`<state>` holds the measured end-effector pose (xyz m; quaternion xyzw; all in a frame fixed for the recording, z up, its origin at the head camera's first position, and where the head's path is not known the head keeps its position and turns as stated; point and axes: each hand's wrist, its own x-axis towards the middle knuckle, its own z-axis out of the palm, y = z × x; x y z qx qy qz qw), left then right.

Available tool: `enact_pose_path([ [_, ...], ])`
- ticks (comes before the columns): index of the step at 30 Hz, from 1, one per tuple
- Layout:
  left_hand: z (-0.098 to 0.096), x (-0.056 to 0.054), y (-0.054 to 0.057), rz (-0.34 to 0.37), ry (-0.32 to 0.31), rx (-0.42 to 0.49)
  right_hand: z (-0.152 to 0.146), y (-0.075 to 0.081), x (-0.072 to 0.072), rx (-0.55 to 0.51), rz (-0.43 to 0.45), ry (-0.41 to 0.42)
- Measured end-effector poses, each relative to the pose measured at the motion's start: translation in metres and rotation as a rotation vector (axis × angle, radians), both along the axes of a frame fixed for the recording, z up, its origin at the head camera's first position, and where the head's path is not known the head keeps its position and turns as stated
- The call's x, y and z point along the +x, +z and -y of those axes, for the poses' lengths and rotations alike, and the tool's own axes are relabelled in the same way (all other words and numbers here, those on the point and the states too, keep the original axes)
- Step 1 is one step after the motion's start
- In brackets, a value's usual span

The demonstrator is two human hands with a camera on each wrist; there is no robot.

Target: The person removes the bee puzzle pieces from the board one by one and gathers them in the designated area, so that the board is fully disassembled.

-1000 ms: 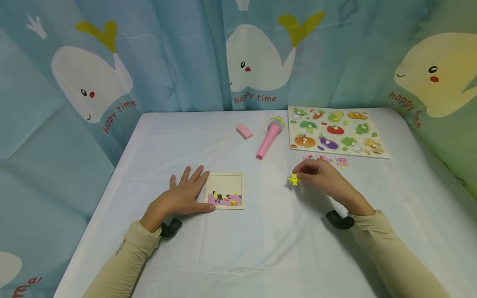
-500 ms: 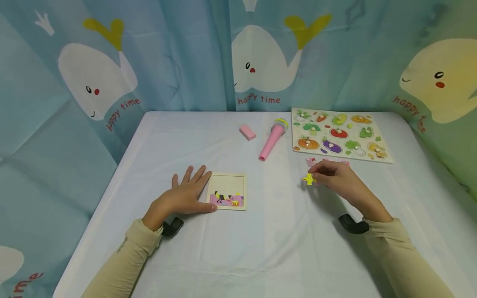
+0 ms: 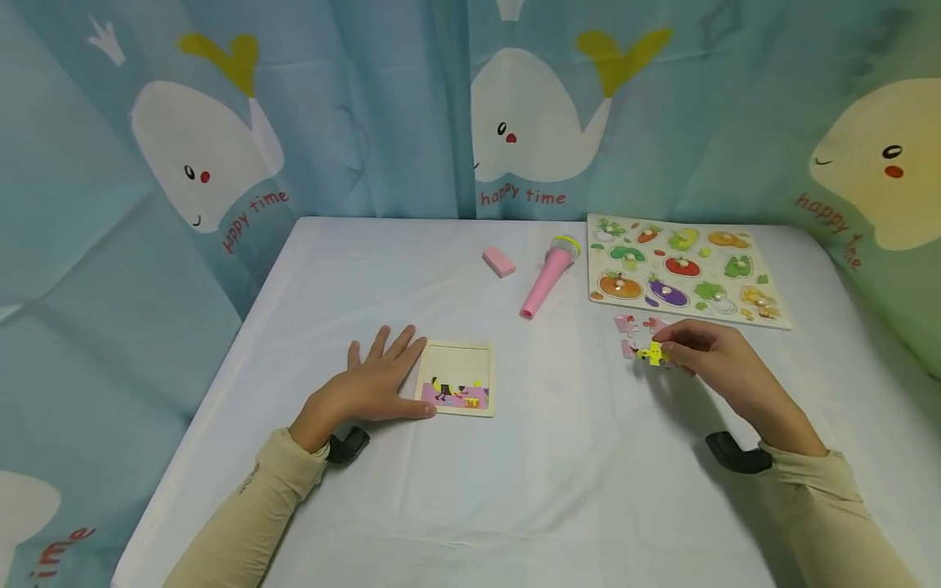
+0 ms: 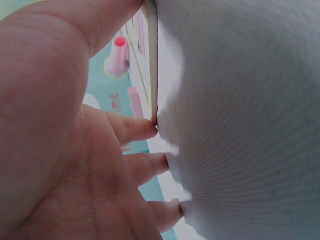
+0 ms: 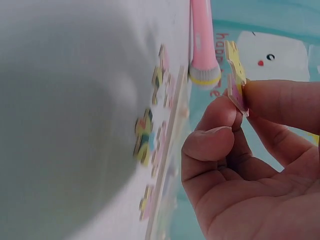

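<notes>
A thin yellow-and-pink puzzle piece, likely light, stiff and best pinched across its flat faces, is held just so by the right hand above the table, short of its far right corner. Loose pieces lie close by. The left hand, fingers spread and grasping nothing, touches the puzzle frame's left corners.
</notes>
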<state>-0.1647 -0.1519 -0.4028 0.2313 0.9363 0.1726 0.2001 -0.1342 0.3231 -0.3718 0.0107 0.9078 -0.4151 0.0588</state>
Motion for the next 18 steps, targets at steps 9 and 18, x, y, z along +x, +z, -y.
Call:
enact_pose_path([
  [9,0.0,0.0,0.001,0.001,0.009,-0.014,-0.024,-0.003,0.002,-0.031,-0.04,-0.036],
  [18,0.0,-0.002,0.0,0.005,0.006,-0.019,-0.047,-0.005,0.004,-0.05,-0.034,-0.069],
])
